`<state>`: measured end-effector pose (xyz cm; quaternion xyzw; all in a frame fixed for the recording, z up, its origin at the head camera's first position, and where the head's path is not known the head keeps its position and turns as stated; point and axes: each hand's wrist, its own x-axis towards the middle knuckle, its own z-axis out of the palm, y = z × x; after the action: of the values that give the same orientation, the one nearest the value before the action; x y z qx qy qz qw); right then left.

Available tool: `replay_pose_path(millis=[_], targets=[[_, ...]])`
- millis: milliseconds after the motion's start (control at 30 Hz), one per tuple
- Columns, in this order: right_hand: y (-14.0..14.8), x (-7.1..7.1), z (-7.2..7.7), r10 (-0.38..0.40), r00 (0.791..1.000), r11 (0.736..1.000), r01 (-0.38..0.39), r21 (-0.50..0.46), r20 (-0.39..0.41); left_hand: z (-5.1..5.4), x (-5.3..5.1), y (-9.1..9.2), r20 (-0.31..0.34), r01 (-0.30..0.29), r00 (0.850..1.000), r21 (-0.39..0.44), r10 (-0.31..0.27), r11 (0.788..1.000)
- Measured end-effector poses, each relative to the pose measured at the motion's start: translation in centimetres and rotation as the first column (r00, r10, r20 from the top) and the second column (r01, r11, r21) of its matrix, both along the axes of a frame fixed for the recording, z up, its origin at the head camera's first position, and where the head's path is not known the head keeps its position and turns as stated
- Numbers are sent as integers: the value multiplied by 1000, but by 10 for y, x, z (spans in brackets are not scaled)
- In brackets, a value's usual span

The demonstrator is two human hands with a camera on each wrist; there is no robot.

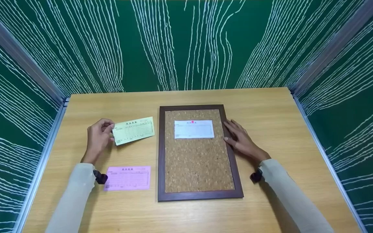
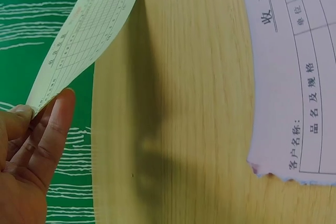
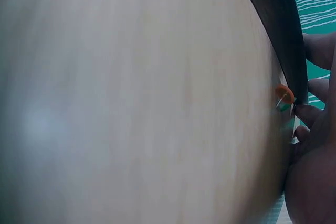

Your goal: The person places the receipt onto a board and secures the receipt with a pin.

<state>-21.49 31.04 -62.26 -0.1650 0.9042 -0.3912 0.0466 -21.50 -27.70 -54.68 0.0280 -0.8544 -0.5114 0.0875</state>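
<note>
My left hand (image 1: 99,136) pinches the left edge of a green receipt slip (image 1: 133,130), tilted above the table. In the left wrist view the green slip (image 2: 84,40) bows outward from the fingers and casts a shadow. My right hand (image 1: 243,140) rests against the right side of a brown-framed cork board (image 1: 199,168), thumb and fingertips on the frame. A white receipt slip (image 1: 193,131) hangs on the cork under a red pushpin (image 1: 192,122). In the right wrist view an orange pushpin (image 3: 284,94) and something green show by the fingers; whether they are held is unclear.
A pink receipt slip (image 1: 128,178) lies flat on the wooden table (image 1: 134,213), left of the board and beside the left wrist. Green panels (image 1: 180,45) with white wavy lines surround the table at the back and sides.
</note>
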Motion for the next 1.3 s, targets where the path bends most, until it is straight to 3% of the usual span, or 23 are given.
replay_pose_path(millis=[433,867,1300], targets=[[0,0,0,6,1000,1000,-6,-9,-10,10,6,7,-19,24,1000,13,-24,1000],[0,1,4,-9,999,1000,10,-8,54,14,7,15,-10,36,999,27,-36,999],[-5,3,13,-23,999,994,26,-108,35,19,8,23,-25,66,998,47,-65,997]])
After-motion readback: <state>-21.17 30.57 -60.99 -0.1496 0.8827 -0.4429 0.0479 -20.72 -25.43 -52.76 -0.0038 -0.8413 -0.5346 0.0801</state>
